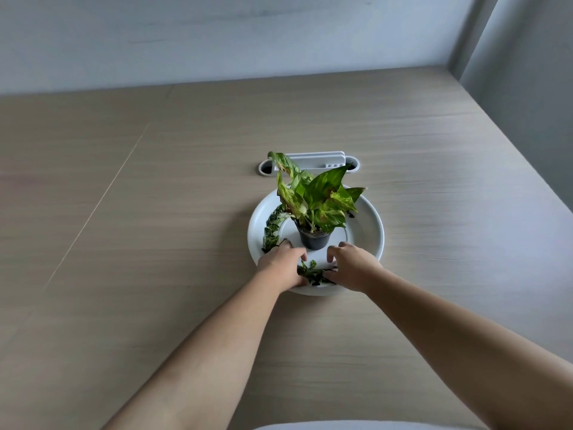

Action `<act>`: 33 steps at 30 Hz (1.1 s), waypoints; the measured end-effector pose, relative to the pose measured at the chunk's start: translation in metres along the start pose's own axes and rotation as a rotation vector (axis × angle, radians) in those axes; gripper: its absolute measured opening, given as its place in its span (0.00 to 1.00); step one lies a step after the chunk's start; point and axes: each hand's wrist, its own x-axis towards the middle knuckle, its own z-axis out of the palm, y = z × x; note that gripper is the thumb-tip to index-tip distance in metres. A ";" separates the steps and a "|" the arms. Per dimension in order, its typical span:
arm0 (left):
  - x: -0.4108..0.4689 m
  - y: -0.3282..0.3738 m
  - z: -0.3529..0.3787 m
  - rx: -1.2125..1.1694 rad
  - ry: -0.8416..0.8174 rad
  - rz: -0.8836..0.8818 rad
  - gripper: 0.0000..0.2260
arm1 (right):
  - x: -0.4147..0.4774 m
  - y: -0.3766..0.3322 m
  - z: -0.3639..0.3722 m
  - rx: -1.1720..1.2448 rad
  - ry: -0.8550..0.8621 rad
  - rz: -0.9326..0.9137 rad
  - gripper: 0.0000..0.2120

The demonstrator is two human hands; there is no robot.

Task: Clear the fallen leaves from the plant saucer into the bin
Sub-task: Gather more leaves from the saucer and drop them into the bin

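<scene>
Reaching into one round white saucer [366, 231] on the beige wooden table [155, 212], left hand [283, 263] and right hand [353, 266] flank one clump of fallen leaves [313, 273] at its near rim; fingers [334, 252] bent, grip I cannot tell. One long leaf [273, 226] follows the left rim, far to near.

Soft daylight from right, faint shadows, wide-angle edge distortion

arms: both reaching forward, bare forearms angling inward.
left hand [283, 263]: lying palm down, fingers [297, 252] curling, thumb and fingers pinching the fallen leaves [312, 273].
right hand [353, 266]: sitting palm down just beside the left, fingers [335, 251] curling, thumb touching the same leaves; can't tell if it's gripping.
</scene>
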 end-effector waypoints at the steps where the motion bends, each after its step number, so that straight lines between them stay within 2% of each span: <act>1: 0.001 0.001 0.004 0.007 0.010 -0.001 0.15 | 0.003 -0.003 0.005 0.002 0.005 0.009 0.17; 4: 0.003 0.002 0.010 0.000 0.050 0.003 0.12 | 0.007 -0.010 0.014 -0.016 0.027 0.029 0.17; 9: 0.006 0.001 0.016 -0.050 0.074 0.055 0.10 | 0.012 -0.009 0.020 0.079 0.041 0.030 0.09; 12: 0.006 -0.003 0.019 -0.167 0.075 0.058 0.12 | 0.011 -0.004 0.023 0.125 0.054 0.033 0.11; 15: 0.005 -0.005 0.017 -0.262 0.083 0.046 0.08 | 0.009 -0.003 0.019 0.192 0.082 0.067 0.12; 20: 0.001 -0.010 0.002 -0.401 0.144 0.033 0.05 | 0.002 -0.008 0.001 0.300 0.182 0.106 0.10; 29: -0.017 0.004 -0.022 -0.463 0.201 0.082 0.06 | -0.031 -0.008 -0.022 0.359 0.297 0.160 0.10; 33: -0.034 0.041 -0.019 -0.438 0.207 0.124 0.06 | -0.073 0.019 -0.034 0.371 0.381 0.198 0.09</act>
